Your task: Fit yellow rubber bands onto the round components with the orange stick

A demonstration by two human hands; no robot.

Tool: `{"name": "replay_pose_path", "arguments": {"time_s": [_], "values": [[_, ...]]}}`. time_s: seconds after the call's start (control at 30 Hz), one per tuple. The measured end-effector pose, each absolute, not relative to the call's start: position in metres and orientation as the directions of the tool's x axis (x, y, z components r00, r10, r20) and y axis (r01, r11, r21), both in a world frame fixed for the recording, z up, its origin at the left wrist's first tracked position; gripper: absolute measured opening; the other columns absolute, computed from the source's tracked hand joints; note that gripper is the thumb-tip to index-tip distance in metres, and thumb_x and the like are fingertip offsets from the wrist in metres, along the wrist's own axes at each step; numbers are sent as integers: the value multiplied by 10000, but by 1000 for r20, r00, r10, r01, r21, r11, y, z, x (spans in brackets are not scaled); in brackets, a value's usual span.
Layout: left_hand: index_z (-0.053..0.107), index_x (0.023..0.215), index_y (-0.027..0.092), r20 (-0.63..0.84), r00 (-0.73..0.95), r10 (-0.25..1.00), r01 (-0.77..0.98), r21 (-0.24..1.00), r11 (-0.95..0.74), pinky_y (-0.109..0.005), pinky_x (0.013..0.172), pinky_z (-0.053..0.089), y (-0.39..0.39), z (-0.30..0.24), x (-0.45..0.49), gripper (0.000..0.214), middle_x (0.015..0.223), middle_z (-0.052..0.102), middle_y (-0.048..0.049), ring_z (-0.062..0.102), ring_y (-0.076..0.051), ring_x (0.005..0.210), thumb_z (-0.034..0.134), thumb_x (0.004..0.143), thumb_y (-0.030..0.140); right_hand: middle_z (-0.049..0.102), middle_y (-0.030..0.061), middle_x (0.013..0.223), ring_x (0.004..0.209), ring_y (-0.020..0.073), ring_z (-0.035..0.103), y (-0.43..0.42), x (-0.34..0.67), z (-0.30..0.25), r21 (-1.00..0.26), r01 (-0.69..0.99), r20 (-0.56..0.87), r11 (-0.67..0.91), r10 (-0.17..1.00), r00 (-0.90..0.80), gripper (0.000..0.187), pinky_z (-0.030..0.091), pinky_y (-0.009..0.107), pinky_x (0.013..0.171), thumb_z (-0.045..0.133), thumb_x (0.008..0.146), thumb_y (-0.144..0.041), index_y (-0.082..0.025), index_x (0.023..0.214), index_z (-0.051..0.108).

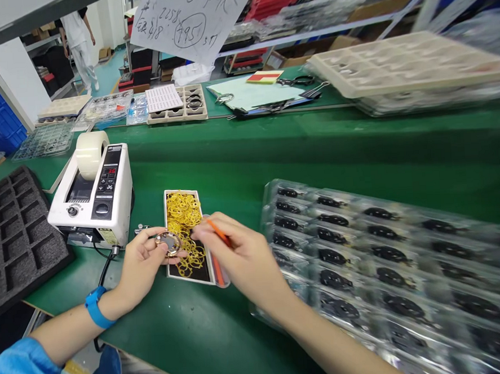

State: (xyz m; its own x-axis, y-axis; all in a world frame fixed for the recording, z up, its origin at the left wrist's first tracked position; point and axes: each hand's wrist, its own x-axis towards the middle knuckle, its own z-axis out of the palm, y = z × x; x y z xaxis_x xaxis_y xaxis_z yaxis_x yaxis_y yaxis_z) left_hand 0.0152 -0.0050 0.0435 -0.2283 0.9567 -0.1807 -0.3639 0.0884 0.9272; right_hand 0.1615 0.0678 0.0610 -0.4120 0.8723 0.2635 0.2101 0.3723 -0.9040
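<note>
My left hand (pixel 141 260) pinches a small round metal watch case (pixel 169 242) between thumb and fingers, just over the left edge of a small black tray (pixel 198 273). That tray is heaped with several yellow rings (pixel 184 213). My right hand (pixel 241 255) is closed round a thin orange stick (pixel 219 233), its tip pointing toward the watch case. A blue band (pixel 96 309) circles my left wrist.
A white tape dispenser (pixel 92 191) with a tape roll stands left of the tray. A black foam tray (pixel 11 235) lies at far left. Clear plastic trays (pixel 386 269) of dark parts fill the right. Beige trays (pixel 403 65), papers and a distant person (pixel 78 39) lie beyond.
</note>
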Motion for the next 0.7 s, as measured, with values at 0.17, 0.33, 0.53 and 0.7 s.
{"name": "replay_pose_path", "arguments": {"time_s": [0.17,0.33,0.53,0.7], "values": [[556,993,160,-188,-256,948,-372,925,82,-280,661,584,-4,43,15,482,777,716,-19,730,-194,690,794,685,445,552,21,687,613,161,513,71,170,71,-902,226,273,369,890,-366,354,389,282,540,505,885,-443,-218,621,571],[563,986,157,-175,-246,953,-346,934,82,-269,639,587,-5,46,17,483,773,727,-23,724,-185,698,789,685,459,519,-2,666,578,156,491,70,160,54,-898,260,201,354,858,-473,205,382,280,522,560,814,-393,-220,719,617],[580,966,157,-141,-226,964,-323,944,62,-273,633,602,-8,44,18,461,767,731,-20,693,-149,687,776,696,475,525,-9,655,598,154,488,67,150,46,-908,269,136,321,833,-537,184,425,297,592,556,787,-363,-213,683,573],[584,979,158,-139,-222,965,-322,945,62,-263,626,599,-8,40,18,449,754,721,-14,684,-143,686,770,708,463,489,-19,631,560,137,430,65,149,49,-921,251,131,297,845,-519,202,421,290,585,545,770,-360,-214,633,521]]}}
